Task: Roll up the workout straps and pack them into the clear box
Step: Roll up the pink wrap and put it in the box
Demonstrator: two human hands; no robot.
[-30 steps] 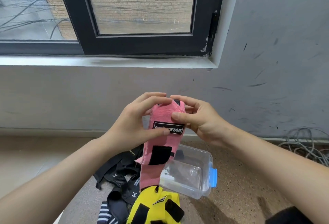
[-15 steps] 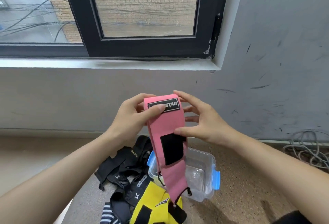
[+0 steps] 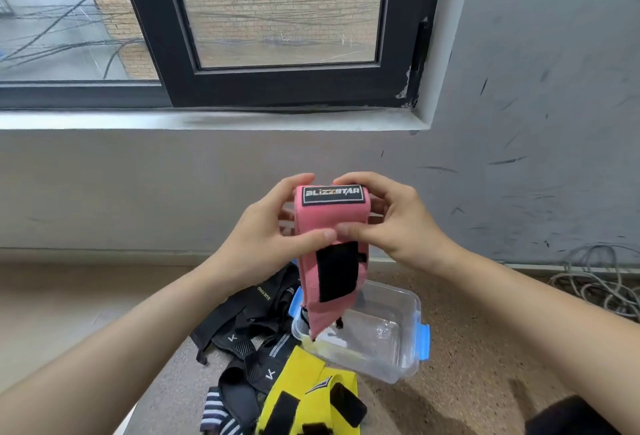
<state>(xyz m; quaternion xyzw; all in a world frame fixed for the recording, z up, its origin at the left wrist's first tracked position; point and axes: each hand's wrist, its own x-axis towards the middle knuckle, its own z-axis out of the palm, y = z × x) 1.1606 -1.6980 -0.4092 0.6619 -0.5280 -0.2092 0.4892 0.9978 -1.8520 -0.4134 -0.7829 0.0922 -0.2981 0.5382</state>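
Note:
I hold a pink workout strap (image 3: 330,223) up in front of me, its black logo patch on top and a black velcro patch lower down. My left hand (image 3: 273,230) grips its left side, thumb pressed across the front. My right hand (image 3: 391,223) grips the right side, thumb meeting the left one. The top part is wound into a roll; the loose tail hangs down over the clear box (image 3: 391,341), which has blue clips and sits on the speckled floor. A yellow strap (image 3: 304,389) and black straps (image 3: 249,327) lie left of the box.
A striped black-and-white strap (image 3: 214,414) lies at the bottom edge. Grey cables (image 3: 602,282) are coiled on the floor at the right. A grey wall (image 3: 138,189) with a window sill stands just behind the box.
The strap's top has been turned over into a thicker roll, shortening the hanging tail. Both thumbs have come together on the front. The hands sit slightly lower than half a second ago.

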